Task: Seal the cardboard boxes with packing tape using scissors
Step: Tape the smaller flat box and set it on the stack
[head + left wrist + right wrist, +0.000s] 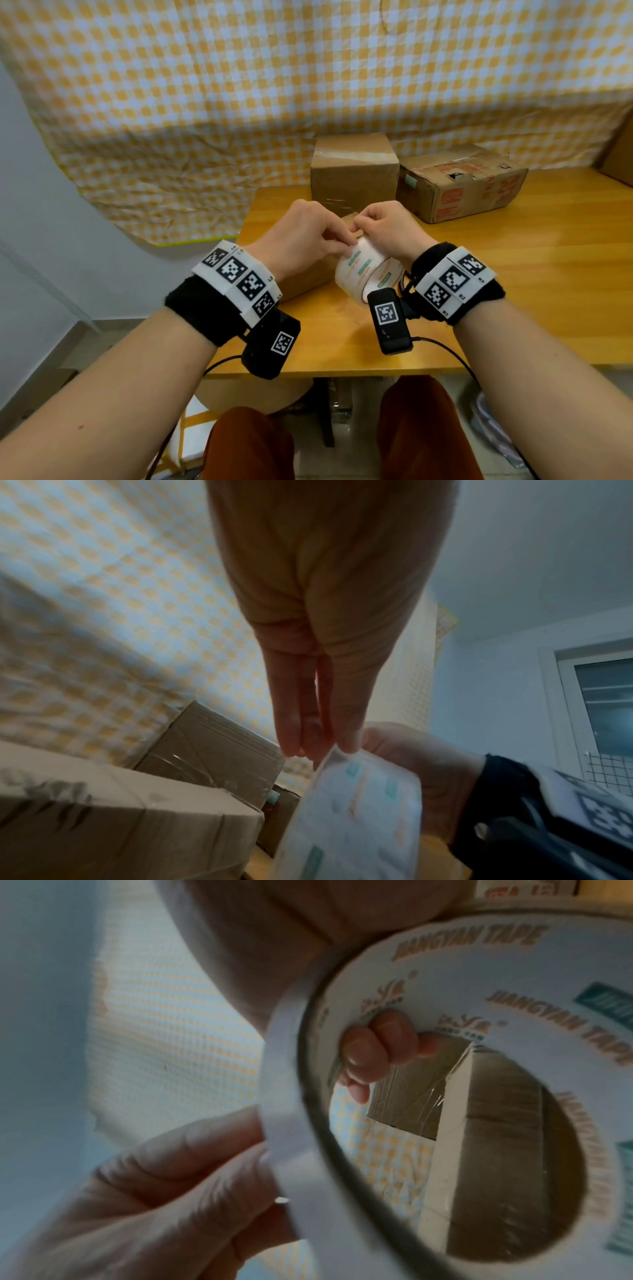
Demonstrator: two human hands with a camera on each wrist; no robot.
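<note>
A white roll of printed packing tape (359, 270) is held upright above the wooden table (513, 274) by both hands. My right hand (363, 222) grips it from the top, with its fingers (377, 1047) hooked through the core. My left hand (344, 240) pinches the roll's outer layer at the upper left edge, fingertips (318, 750) on the tape (356, 804). A low cardboard box (308, 281) lies under the hands, mostly hidden. Two more boxes stand behind: a taller one (354, 168) with clear tape on top and a printed one (462, 185). No scissors are in view.
A yellow-and-white checked cloth (239, 102) hangs behind the table. Another piece of cardboard (616, 154) shows at the far right edge. The table's left edge runs just left of my left wrist. Bare wood lies to the right of the hands.
</note>
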